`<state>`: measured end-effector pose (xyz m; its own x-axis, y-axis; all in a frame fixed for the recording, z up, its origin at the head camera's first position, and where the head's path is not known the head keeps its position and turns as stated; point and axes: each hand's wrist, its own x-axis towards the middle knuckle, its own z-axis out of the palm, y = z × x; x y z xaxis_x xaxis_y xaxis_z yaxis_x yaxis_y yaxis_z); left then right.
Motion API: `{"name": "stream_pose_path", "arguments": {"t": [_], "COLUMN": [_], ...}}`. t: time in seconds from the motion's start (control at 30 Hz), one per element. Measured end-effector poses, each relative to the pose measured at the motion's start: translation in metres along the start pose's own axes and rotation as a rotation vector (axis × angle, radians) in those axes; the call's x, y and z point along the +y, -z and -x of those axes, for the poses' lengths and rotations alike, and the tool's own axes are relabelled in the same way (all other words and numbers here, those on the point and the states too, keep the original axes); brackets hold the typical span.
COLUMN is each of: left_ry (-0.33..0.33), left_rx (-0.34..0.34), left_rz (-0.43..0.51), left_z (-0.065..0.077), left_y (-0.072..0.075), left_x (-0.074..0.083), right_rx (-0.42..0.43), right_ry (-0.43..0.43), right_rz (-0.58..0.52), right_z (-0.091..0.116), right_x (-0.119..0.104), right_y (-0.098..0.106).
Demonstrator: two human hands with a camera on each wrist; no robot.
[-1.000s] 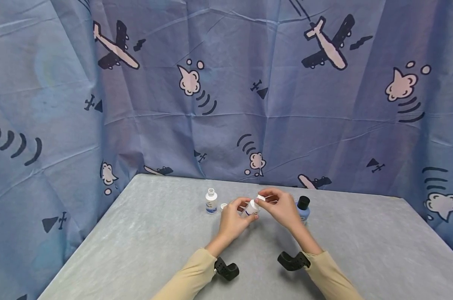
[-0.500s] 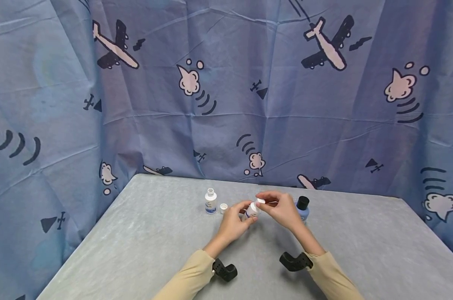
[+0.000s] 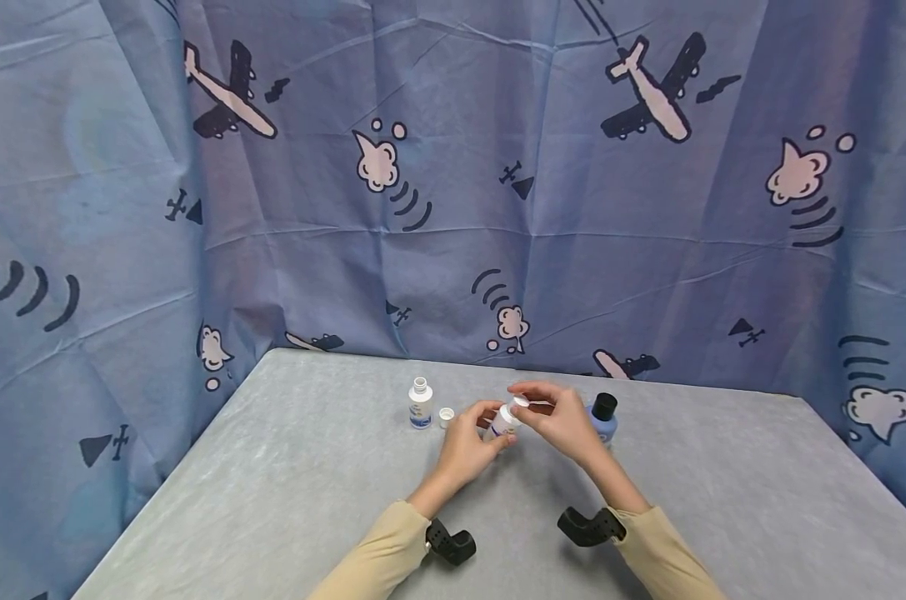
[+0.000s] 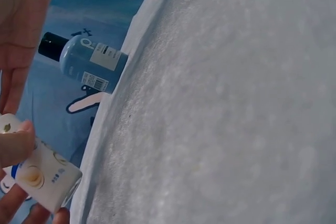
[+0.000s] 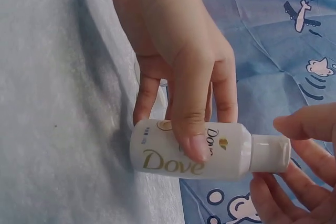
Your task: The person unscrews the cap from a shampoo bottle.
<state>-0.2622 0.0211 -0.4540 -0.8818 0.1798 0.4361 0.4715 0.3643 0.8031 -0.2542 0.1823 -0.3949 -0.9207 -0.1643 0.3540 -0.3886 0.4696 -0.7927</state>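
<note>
My left hand point(image 3: 465, 442) grips a small white Dove bottle point(image 5: 223, 156) round its body, thumb over the label. The bottle leans toward the right hand in the head view. With thumb and fingers, my right hand point(image 3: 567, 422) pinches the white cap point(image 5: 270, 153), which sits at the bottle's neck. A second white bottle point(image 3: 421, 406) stands uncapped to the left, its threaded neck bare. Beside it lies a loose white cap point(image 3: 447, 415), hollow side up.
Behind the right hand stands a blue bottle point(image 3: 604, 418) with a black lid. All rests on a grey-white covered table point(image 3: 317, 467), with a blue airplane-print curtain point(image 3: 453, 183) hanging at its far edge.
The right hand has come down slightly to the left, bringing the cap closer onto the held bottle's neck. The loose cap, partly hidden by the left hand before, now shows fully.
</note>
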Motion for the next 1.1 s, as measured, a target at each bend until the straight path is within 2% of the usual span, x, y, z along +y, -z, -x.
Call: {"name": "stream_pose_path", "arguments": {"t": [0.27, 0.43, 0.6, 0.9, 1.1], "left_ry": [0.033, 0.031, 0.025, 0.007, -0.016], "left_rx": [0.077, 0.09, 0.088, 0.054, 0.013], "left_rz": [-0.045, -0.047, -0.049, -0.031, -0.006], "left_z": [0.0003, 0.001, 0.0014, 0.0032, 0.0039], "left_y": [-0.0002, 0.0001, -0.0002, -0.0006, -0.001], "left_x": [0.0034, 0.0045, 0.0039, 0.003, 0.0029], "right_rx": [0.084, 0.105, 0.099, 0.06, 0.033], "right_ry": [-0.1, -0.13, -0.115, -0.037, -0.035], "right_rz": [0.138, 0.16, 0.146, 0.081, 0.023], "right_z": [-0.0004, -0.0004, 0.0003, 0.0023, 0.0026], "right_x": [-0.0045, -0.0049, -0.0046, -0.0034, -0.0044], "right_y": [-0.0055, -0.0066, -0.0062, -0.005, -0.0039]}}
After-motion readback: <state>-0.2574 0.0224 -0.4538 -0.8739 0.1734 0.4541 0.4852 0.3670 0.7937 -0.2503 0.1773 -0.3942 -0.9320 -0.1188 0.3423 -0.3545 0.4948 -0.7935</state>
